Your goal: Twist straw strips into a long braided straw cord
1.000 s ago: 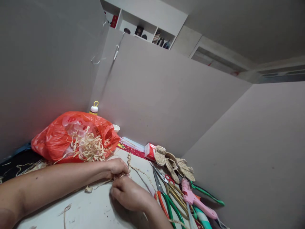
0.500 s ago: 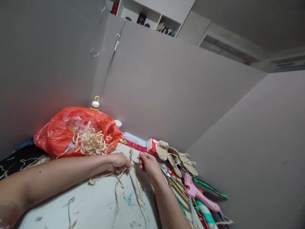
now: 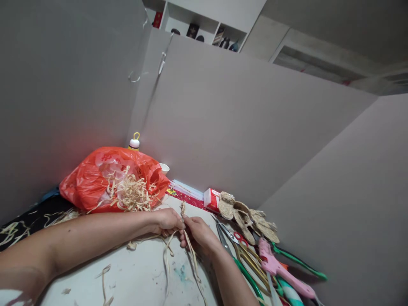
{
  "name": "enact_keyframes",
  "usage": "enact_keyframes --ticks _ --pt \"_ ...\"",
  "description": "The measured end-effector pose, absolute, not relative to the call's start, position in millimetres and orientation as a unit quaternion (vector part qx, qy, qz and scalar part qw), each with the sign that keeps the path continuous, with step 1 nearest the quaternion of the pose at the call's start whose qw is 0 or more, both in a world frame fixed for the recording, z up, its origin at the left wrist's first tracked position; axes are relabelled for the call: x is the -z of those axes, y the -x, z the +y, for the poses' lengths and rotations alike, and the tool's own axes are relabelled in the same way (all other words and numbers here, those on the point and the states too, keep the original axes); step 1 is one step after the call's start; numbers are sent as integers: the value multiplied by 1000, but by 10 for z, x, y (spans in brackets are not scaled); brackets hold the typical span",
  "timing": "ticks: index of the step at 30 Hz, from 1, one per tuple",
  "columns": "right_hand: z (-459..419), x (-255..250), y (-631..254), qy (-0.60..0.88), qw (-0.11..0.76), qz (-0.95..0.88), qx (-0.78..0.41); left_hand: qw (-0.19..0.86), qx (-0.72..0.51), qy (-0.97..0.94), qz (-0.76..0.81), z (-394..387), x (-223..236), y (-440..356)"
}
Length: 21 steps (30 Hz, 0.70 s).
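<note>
Between my hands runs a short braid of pale straw strands [image 3: 182, 208], its knotted top standing up just above my fingers. My left hand [image 3: 170, 221] is closed on it from the left, fingers curled. From the right, my right hand [image 3: 197, 231] pinches the same braid, thumb on top, and the two hands touch or nearly touch. Loose straw ends [image 3: 194, 265] trail down from the hands over the white table [image 3: 143, 272]. The exact grip of the left fingertips is hidden.
A red plastic bag [image 3: 84, 182] spilling straw [image 3: 132, 191] lies at the left. Along the right are woven straw slippers [image 3: 242, 216], gold-handled scissors [image 3: 251, 261], a pink glue gun [image 3: 280, 272] and a red-white box [image 3: 211, 199]. Behind stand a white cup [image 3: 164, 168] and grey partitions [image 3: 223, 119].
My right hand has moved left and down onto the braid, closing the gap to my left hand. The whole view has shifted slightly.
</note>
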State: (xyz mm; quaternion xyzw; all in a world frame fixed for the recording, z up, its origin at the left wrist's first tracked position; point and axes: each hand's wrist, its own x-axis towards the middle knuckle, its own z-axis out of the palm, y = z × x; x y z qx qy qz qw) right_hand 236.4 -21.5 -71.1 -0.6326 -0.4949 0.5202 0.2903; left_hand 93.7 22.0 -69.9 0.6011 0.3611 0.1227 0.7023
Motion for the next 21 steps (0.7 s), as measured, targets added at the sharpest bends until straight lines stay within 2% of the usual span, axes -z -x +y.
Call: enact_keyframes --ticks 21 --pt "-188 788 -2377 592 288 -462 -594 664 -140 -616 401 172 714 -926"
